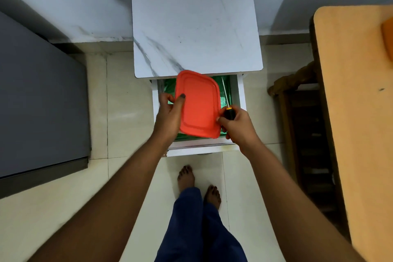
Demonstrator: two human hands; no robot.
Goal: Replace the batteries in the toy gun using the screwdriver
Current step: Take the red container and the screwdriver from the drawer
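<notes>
Screwdriver (227, 104): held in the right hand (238, 127), just right of frame centre. The grip is closed round the black handle, which carries a yellow collar; the thin metal shaft points toward 12 o'clock, over the right side of the open drawer (241, 93). The right thumb also appears to touch the lower right edge of the red lid (198, 104), though blur makes the contact uncertain.

Red lid: a flat rectangular plastic lid with rounded corners, held tilted above the drawer. The left hand (170, 112) grips its left edge, thumb on the top face and fingers curled behind. The lid covers most of the drawer's interior; whatever lies below it is hidden.

Drawer: pulled out toward 6 o'clock from beneath the worktop (195, 19). A green lining (225, 85) shows round the lid.

Worktop: white, marble-patterned, with rounded corners, at 12 o'clock.

Surroundings: a dark grey cabinet (40, 95) at 9 o'clock; an orange-topped surface (353, 95) at 3 o'clock, with dark wooden furniture (306, 125) between it and the drawer. At 6 o'clock, the person's bare feet (187, 178) and blue trousers (191, 225) on the pale tiled floor (125, 117).
</notes>
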